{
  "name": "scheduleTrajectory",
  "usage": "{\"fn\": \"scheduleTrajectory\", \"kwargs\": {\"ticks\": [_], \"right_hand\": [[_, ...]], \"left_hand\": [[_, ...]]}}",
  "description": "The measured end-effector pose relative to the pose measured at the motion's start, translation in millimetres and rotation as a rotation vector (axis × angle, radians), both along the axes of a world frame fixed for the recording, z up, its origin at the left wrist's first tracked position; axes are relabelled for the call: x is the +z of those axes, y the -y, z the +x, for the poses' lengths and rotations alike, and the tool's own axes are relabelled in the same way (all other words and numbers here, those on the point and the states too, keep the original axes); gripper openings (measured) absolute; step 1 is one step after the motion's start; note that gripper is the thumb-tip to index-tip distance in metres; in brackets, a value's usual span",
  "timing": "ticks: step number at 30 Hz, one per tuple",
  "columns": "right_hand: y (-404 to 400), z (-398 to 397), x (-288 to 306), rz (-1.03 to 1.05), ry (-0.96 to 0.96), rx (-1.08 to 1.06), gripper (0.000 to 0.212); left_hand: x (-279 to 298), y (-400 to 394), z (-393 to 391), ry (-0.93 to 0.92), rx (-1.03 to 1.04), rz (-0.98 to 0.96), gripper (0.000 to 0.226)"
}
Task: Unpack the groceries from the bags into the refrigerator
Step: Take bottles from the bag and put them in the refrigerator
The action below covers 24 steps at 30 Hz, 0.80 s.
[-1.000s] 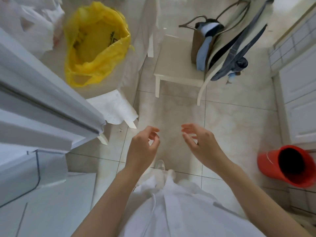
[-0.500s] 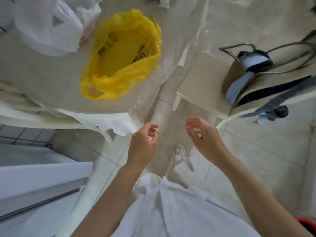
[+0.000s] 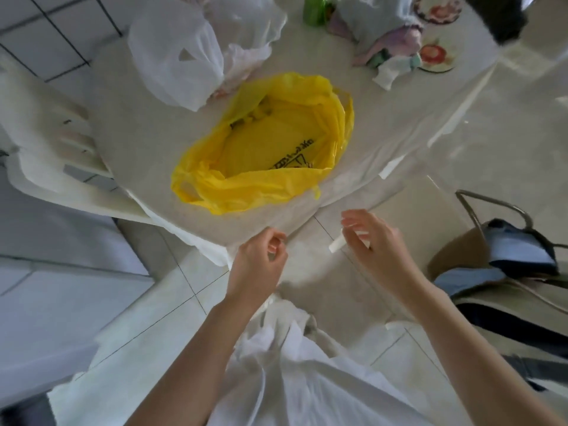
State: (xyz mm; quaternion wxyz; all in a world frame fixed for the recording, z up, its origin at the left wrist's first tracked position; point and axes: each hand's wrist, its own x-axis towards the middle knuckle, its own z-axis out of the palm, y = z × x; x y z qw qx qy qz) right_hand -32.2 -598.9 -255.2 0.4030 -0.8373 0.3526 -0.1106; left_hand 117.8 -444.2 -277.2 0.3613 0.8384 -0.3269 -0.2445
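Nearby, white bag (image 3: pixel 181 61) beside yellow bag (image 3: pixel 264 146).

Bright, soft daylight, faint shadows, glare on the tabletop, motion blur and wide-angle bending at edges.

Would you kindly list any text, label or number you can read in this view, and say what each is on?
Nothing here reads clearly.
Yellow bag: black print with a drawn emblem on its inner wall, seen reversed through the plastic and too blurred to read.
Green container at the table's far edge: no legible label.
Round floral coasters: picture only, no words visible.
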Motion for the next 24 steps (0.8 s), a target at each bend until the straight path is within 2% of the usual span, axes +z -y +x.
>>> {"fn": "scheduleTrajectory", "kwargs": {"ticks": [6,11,15,24], "right_hand": [[57,66,-1,-0.02,0.02,0.123,0.024],[99,125,3,-0.019,0.055,0.143,0.026],[129,173,4,-0.04,0.054,0.149,0.033],[184,267,4,-0.039,0.012,0.296,0.027]], "left_hand": [[-11,36,54,0.007,0.135,-0.028,0.013],[-15,76,108,0.051,0.212,-0.048,0.015],[-15,105,145,0.049,0.235,-0.047,0.015],[-9,161,227,0.055,0.239,0.02,0.031]]}}
